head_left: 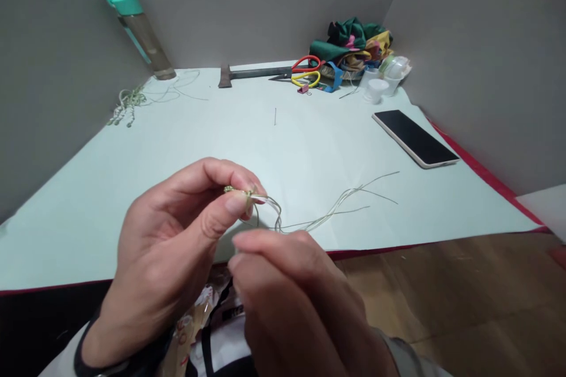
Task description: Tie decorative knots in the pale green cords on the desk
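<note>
Left hand (172,247): thumb and fingertips pinch the knotted green cord (250,193) above the table's near edge, loose strands trailing right across the white surface (309,141). Right hand (300,294) just beside, thumb and forefinger pressed together (slightly blurred; cannot tell whether a strand sits between).

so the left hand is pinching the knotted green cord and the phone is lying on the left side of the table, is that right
Not quite: the head view shows the phone lying on the right side of the table, not the left. The left hand is indeed pinching the knotted green cord.
</note>
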Demonstrator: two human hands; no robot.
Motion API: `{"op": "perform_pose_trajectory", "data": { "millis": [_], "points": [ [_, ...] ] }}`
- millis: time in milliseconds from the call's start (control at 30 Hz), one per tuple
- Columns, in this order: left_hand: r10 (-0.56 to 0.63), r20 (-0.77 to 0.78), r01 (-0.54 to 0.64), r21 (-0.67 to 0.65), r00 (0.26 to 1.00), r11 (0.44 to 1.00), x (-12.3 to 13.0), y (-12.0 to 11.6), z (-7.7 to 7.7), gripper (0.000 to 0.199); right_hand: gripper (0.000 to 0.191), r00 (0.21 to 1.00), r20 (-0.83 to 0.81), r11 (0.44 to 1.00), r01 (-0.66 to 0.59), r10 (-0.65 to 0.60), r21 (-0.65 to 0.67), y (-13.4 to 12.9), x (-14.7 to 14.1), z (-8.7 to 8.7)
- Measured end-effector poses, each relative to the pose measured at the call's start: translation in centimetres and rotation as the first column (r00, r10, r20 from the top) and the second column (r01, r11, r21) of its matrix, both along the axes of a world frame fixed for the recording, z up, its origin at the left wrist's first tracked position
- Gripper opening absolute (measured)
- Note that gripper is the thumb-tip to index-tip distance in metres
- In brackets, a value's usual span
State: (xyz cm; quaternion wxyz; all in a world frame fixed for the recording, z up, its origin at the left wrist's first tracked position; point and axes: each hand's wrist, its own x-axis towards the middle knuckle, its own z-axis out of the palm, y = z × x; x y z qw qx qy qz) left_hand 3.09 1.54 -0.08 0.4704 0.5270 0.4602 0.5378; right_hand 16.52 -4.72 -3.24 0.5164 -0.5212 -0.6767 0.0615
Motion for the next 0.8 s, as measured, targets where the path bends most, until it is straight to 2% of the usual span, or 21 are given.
{"op": "perform_pose_trajectory", "data": {
  "millis": [33,133,300,433,633,800],
  "points": [
    [0.013,0.0,-0.013,-0.001,1.0,1.0,0.1,0.1,0.0,0.014,0.029,1.0,0.019,1.0,0.012,-0.012,0.023,0.2,-0.3,-0.4],
    [0.03,0.027,-0.029,-0.03,0.999,0.999,0.4,0.2,-0.2,0.014,0.032,0.997,0.047,0.994,-0.059,0.055,0.09,1.5,-0.1,-1.3],
    [0.048,0.177,-0.035,-0.08,0.983,0.996,1.3,0.2,0.0,0.012,0.029,0.989,0.072,0.975,-0.143,0.133,0.171,3.2,0.9,-1.5],
    [0.071,0.262,-0.047,-0.099,0.962,0.994,2.1,0.1,0.1,0.012,0.025,0.986,0.156,0.96,-0.101,0.062,0.26,3.8,0.9,-1.7],
    [0.12,0.275,-0.106,-0.068,0.954,0.992,3.0,0.1,-0.1,0.011,0.031,0.99,0.077,0.948,-0.136,0.119,0.289,4.9,0.7,-2.4],
    [0.111,0.33,-0.081,-0.101,0.937,0.992,3.5,0.4,-0.1,0.01,0.034,0.984,0.016,0.944,-0.176,0.179,0.28,5.4,1.0,-2.8]
  ]
}}
